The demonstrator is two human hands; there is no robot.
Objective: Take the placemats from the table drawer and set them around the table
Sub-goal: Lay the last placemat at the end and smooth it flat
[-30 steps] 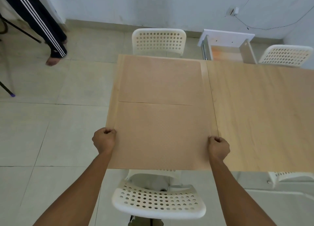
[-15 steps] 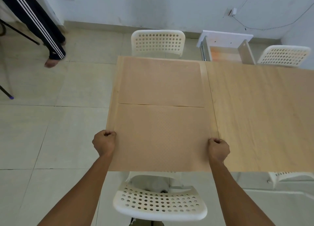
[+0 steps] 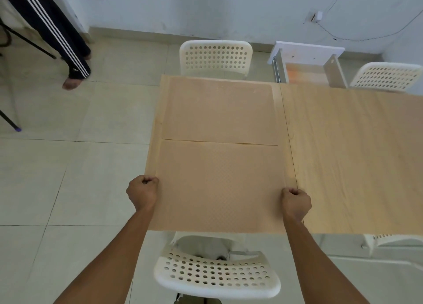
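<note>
Worktop [image 3: 348, 162]: pale wood, its open drawer [image 3: 307, 72] projecting at the far edge.
Near placemat [image 3: 219, 187]: tan, textured, flat on the worktop's left end, its front edge at the worktop's near edge.
Far placemat [image 3: 219, 110]: same tan, just beyond the near one; touching or overlapping, hard to tell.
White chairs: perforated, one [image 3: 216, 274] near.
Left hand [image 3: 143, 192]: fisted grip on near placemat's left edge.
Right hand [image 3: 296, 203]: fisted grip on its right edge.
</note>
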